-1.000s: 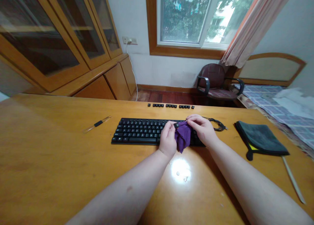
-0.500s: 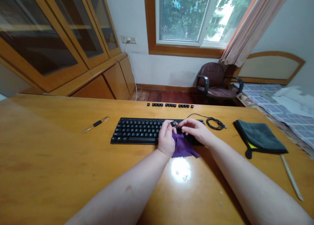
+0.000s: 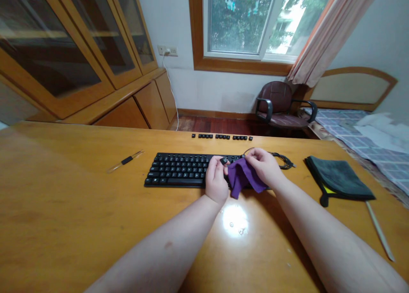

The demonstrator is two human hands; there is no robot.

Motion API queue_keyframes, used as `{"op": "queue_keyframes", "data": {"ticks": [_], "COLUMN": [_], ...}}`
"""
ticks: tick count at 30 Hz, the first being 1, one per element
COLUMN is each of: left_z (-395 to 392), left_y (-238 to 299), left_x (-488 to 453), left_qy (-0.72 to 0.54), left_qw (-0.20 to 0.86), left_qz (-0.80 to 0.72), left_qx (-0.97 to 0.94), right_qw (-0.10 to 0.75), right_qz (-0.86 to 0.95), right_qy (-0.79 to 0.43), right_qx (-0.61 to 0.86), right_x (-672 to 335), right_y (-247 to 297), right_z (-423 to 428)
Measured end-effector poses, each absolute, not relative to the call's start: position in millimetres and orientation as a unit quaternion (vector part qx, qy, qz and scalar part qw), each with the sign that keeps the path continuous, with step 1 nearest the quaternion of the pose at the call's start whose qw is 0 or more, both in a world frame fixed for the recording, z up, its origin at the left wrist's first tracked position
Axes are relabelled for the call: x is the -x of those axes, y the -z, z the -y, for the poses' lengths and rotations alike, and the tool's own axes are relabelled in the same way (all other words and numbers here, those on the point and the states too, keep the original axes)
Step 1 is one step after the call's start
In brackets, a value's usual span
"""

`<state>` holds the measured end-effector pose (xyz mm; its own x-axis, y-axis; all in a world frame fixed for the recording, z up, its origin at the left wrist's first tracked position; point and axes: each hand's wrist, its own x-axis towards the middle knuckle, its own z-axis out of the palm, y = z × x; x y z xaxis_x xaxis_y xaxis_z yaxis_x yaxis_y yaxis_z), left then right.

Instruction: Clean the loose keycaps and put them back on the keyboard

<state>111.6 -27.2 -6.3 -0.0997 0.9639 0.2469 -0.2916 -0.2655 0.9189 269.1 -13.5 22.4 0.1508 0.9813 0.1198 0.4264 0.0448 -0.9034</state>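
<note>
The left grip [image 3: 217, 184] pinches a small black keycap [image 3: 224, 161]; the right grip [image 3: 264, 166] pinches a purple cloth [image 3: 243, 173] hanging between them, over a black keyboard [image 3: 179, 170] on the wooden surface [image 3: 79, 216]. The keys' white markings [image 3: 180, 170] are too small to read.

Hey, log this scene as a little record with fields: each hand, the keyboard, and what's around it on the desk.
Left hand: holding a small black keycap
Right hand: pinching a purple cloth
Keyboard: black, partly hidden by hands and cloth
Far edge of desk: row of black keycaps
Left of keyboard: wire tool with black middle
Right of keyboard: folded gray cloth
</note>
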Motion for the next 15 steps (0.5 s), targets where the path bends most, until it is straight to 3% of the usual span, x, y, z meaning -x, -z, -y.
{"op": "queue_keyframes", "data": {"ticks": [3, 6, 15], "left_z": [27, 27, 30], "left_y": [6, 7, 6], "left_x": [-112, -112, -115], "left_qy": [-0.651, -0.649, -0.574], "left_qw": [0.473, 0.478, 0.571], "left_qz": [-0.368, -0.368, -0.3], "left_qx": [-0.466, -0.464, -0.504], "right_qw": [0.522, 0.569, 0.532], "right_qz": [0.522, 0.521, 0.54], "right_qy": [-0.097, -0.051, -0.473], "right_qx": [0.668, 0.634, 0.449], "right_x": [-276, -274, -253], "right_y": [-24, -28, -21], "right_z": [13, 16, 24]}}
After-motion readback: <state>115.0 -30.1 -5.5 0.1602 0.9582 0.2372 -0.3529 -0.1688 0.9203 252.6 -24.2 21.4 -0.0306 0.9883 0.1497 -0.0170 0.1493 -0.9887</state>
